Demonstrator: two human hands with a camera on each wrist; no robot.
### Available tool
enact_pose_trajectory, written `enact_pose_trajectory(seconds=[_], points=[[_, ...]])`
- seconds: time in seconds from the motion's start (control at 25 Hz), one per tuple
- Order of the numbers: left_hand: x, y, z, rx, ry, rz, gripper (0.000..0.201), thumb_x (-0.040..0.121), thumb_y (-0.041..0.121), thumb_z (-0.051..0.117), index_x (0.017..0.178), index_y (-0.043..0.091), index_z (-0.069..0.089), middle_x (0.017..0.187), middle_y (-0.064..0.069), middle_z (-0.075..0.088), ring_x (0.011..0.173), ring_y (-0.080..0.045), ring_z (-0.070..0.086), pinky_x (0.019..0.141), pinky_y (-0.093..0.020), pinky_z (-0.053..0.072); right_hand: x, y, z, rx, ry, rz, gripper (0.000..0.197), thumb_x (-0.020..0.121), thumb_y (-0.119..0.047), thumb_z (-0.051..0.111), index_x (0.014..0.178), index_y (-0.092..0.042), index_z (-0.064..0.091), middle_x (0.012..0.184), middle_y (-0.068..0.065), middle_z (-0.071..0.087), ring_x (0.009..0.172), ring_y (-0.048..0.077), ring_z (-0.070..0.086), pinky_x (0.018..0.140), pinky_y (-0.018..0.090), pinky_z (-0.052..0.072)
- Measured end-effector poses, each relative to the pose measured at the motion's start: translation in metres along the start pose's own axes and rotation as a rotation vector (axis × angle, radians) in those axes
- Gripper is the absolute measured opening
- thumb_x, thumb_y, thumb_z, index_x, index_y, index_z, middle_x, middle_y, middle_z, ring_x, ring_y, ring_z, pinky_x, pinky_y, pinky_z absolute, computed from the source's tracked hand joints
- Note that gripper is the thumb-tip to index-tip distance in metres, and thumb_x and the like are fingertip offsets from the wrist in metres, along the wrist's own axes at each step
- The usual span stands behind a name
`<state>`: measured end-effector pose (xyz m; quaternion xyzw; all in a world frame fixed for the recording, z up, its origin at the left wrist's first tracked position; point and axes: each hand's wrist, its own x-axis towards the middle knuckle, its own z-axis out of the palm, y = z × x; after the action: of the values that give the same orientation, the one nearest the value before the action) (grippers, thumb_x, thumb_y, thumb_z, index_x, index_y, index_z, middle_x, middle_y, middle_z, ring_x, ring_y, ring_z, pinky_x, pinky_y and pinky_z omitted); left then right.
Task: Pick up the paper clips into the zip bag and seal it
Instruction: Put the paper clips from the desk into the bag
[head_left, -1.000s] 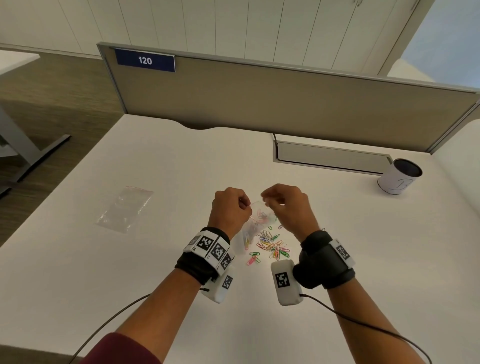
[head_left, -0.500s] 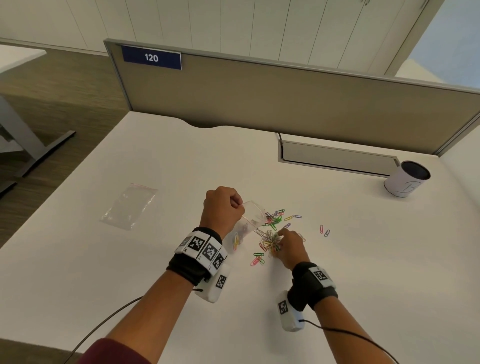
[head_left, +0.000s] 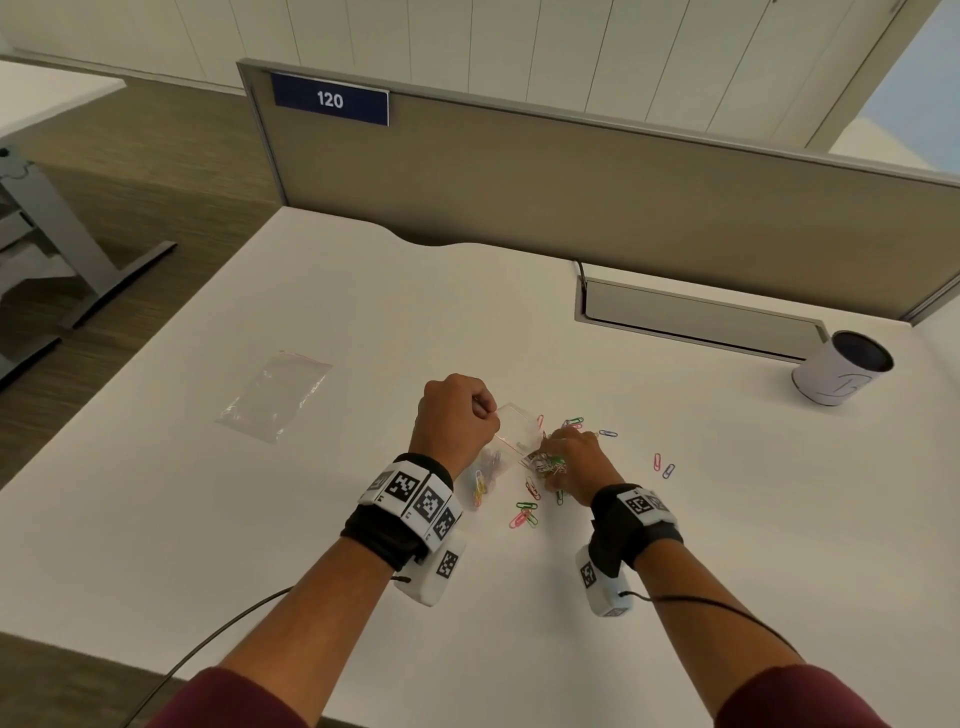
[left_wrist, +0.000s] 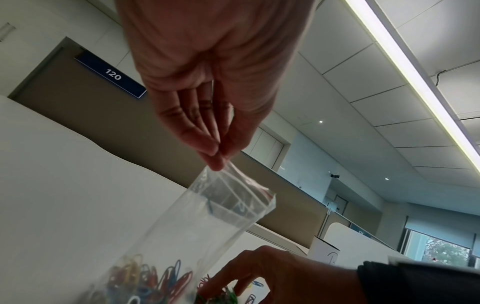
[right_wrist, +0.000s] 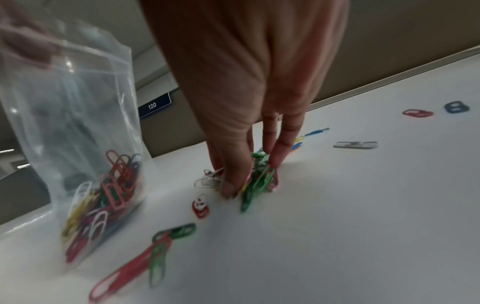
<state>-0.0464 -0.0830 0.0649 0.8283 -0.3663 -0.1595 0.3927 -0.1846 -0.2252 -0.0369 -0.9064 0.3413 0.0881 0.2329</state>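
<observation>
The desk (head_left: 363, 519) is a plain white top, matte and unmarked, with a shallow curved notch in its far edge. Behind it stands a tan fabric partition (head_left: 571, 197) framed in grey metal, carrying a blue plate (head_left: 330, 99) numbered 120. A grey cable hatch (head_left: 696, 319) is let into the desk at the far right, and a white cup (head_left: 842, 375) with a dark inside stands just beside its right end. Left of the desk the floor is brown wood-grain, with the grey foot of another table (head_left: 78, 249). White wall panels run behind the partition; the left wrist view shows a tiled ceiling with a long light strip (left_wrist: 415, 82) and a window far off.

The left hand (head_left: 453, 415) pinches the top edge of the bag (head_left: 511, 434) between thumb and fingertips (left_wrist: 211, 152), holding it upright with its mouth open and its bottom on the desk. Coloured clips (right_wrist: 103, 197) already lie heaped inside it.

The right hand (head_left: 576, 460) is just right of the bag, fingers (right_wrist: 228, 185) pointed down and closed on a bunch of clips (right_wrist: 259, 176), mostly green, at the desk surface. Loose clips (head_left: 524, 514) lie scattered near both hands, and two more (head_left: 663, 465) sit apart to the right.

A spare bag (head_left: 275, 397), flat, lies well to the left.
</observation>
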Motion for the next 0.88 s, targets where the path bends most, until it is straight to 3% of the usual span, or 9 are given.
enact_pose_trajectory(seconds=[0.16, 0.36, 0.44, 0.56, 0.72, 0.8, 0.88], points=[[0.0, 0.003, 0.003, 0.008, -0.004, -0.001, 0.005, 0.072, 0.007, 0.071, 0.073, 0.011, 0.073, 0.064, -0.005, 0.071, 0.06, -0.015, 0.064, 0.067, -0.024, 0.054, -0.006, 0.002, 0.009, -0.011, 0.154, 0.002, 0.027, 0.081, -0.005, 0.067, 0.104, -0.018, 0.07, 0.105, 0.011, 0.064, 0.102, 0.032, 0.058, 0.084, 0.037, 0.048], [0.0, 0.008, 0.007, 0.006, -0.021, -0.003, 0.006, 0.071, 0.007, 0.07, 0.074, 0.012, 0.072, 0.064, -0.005, 0.071, 0.063, -0.017, 0.067, 0.069, -0.027, 0.057, -0.011, 0.008, 0.005, 0.009, 0.26, 0.071, 0.025, 0.084, 0.0, 0.052, 0.094, -0.011, 0.072, 0.098, 0.012, 0.072, 0.091, 0.032, 0.065, 0.078, 0.034, 0.051], [-0.001, 0.01, 0.009, 0.011, -0.028, -0.003, 0.007, 0.071, 0.007, 0.07, 0.073, 0.013, 0.072, 0.065, -0.004, 0.071, 0.064, -0.017, 0.067, 0.069, -0.028, 0.057, -0.014, 0.014, -0.001, 0.192, 0.34, 0.137, 0.02, 0.082, 0.0, 0.058, 0.088, -0.008, 0.075, 0.094, 0.013, 0.075, 0.088, 0.03, 0.068, 0.081, 0.032, 0.053], [0.0, 0.013, 0.009, 0.013, -0.027, -0.004, 0.006, 0.071, 0.008, 0.071, 0.073, 0.014, 0.072, 0.066, -0.004, 0.071, 0.065, -0.017, 0.068, 0.069, -0.028, 0.057, -0.028, 0.015, -0.018, 0.657, 0.42, 0.233, 0.013, 0.077, 0.002, 0.069, 0.086, -0.004, 0.075, 0.085, 0.015, 0.075, 0.079, 0.027, 0.07, 0.082, 0.033, 0.059], [0.0, 0.016, 0.013, 0.002, -0.031, -0.001, 0.006, 0.07, 0.007, 0.072, 0.074, 0.012, 0.072, 0.066, -0.005, 0.071, 0.064, -0.018, 0.068, 0.069, -0.03, 0.059, -0.059, -0.01, -0.058, 1.192, 0.41, 0.111, 0.016, 0.079, 0.004, 0.069, 0.095, 0.003, 0.071, 0.087, 0.018, 0.073, 0.079, 0.027, 0.071, 0.072, 0.024, 0.06], [-0.001, 0.018, 0.014, -0.004, -0.034, 0.002, 0.006, 0.07, 0.007, 0.073, 0.074, 0.012, 0.071, 0.065, -0.005, 0.07, 0.063, -0.017, 0.067, 0.068, -0.03, 0.059, -0.068, -0.026, -0.076, 1.274, 0.344, 0.022, 0.018, 0.08, 0.003, 0.068, 0.098, 0.004, 0.07, 0.09, 0.018, 0.073, 0.079, 0.023, 0.072, 0.072, 0.022, 0.059], [-0.001, 0.019, 0.015, -0.007, -0.033, 0.005, 0.006, 0.07, 0.007, 0.074, 0.075, 0.011, 0.071, 0.065, -0.005, 0.07, 0.063, -0.016, 0.067, 0.068, -0.03, 0.059, -0.069, -0.04, -0.085, 1.194, 0.254, -0.039, 0.017, 0.08, 0.003, 0.067, 0.097, 0.004, 0.07, 0.089, 0.017, 0.074, 0.079, 0.023, 0.073, 0.074, 0.024, 0.059]])
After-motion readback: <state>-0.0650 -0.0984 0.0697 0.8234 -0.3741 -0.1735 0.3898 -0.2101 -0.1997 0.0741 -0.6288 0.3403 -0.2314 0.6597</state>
